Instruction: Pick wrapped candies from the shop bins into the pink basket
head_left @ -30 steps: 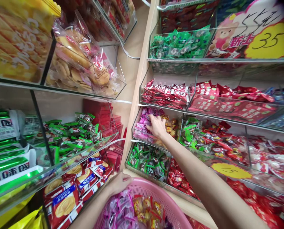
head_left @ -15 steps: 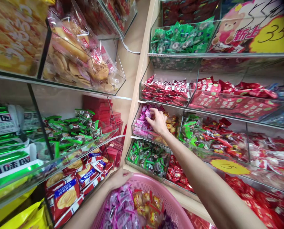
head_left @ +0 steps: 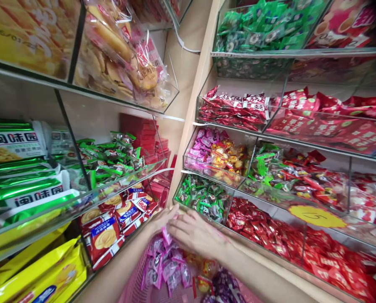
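A pink basket [head_left: 133, 275] at the bottom holds purple-wrapped candies [head_left: 167, 267], some yellow-and-red ones [head_left: 203, 284] and dark purple ones [head_left: 224, 288]. My left hand [head_left: 162, 221] is at the basket's far rim, its fingers partly covered by the other hand. Over the basket, my right hand [head_left: 192, 233] has curled fingers around a purple-wrapped candy [head_left: 166, 236] that pokes out below them. Just beyond the hands is a bin of green-wrapped candies [head_left: 203, 200]. Above it, another bin holds purple candies [head_left: 203, 145] beside yellow ones [head_left: 229, 155].
Shelves with clear-fronted bins rise on both sides. Red packets [head_left: 270, 227] fill the lower right bins, near a yellow price tag [head_left: 317, 216]. At left are biscuit packs [head_left: 104, 237], green packages [head_left: 33, 189] and yellow bags [head_left: 49, 273]. A wooden post [head_left: 191, 105] stands between the shelves.
My right hand has moved from the purple candies' bin down to the basket, beside my left hand. The view has shifted, and the basket sits lower in it.
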The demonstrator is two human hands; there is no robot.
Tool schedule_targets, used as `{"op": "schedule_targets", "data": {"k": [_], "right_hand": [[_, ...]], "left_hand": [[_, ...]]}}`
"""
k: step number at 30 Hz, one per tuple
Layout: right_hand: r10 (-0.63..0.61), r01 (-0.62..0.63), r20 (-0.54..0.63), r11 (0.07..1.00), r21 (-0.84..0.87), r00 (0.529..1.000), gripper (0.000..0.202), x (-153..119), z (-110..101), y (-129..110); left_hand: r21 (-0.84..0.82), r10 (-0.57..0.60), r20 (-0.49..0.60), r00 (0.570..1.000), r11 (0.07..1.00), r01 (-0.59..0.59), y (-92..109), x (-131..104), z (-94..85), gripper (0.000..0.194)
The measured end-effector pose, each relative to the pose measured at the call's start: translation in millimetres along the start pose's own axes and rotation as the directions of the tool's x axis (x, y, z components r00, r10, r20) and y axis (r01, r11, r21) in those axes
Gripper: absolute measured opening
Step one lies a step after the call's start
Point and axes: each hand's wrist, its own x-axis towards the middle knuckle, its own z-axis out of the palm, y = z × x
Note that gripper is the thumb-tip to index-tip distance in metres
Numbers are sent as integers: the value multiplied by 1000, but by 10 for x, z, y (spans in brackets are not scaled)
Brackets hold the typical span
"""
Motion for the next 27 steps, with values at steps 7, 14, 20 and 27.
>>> {"op": "schedule_targets", "data": {"k": [7, 14, 20, 27], "right_hand": [[110, -131, 198, 987, 93, 974, 22, -162, 428, -38], [153, -178, 152, 969, 171, 976, 30, 6, 618, -15], [188, -205, 110, 963, 175, 976, 33, 14, 797, -88], [313, -342, 161, 918, 202, 936, 28, -349, 385, -63]], "left_hand": [[227, -46, 97, 994, 974, 22, -53, 26, -23, 76], [99, 19, 133, 991, 995, -32, -174, 92, 28, 83], [113, -3, 141, 990, 993, -13, -200, 96, 1, 83], [220, -5, 151, 989, 975, -28, -167, 84, -21, 84]]}}
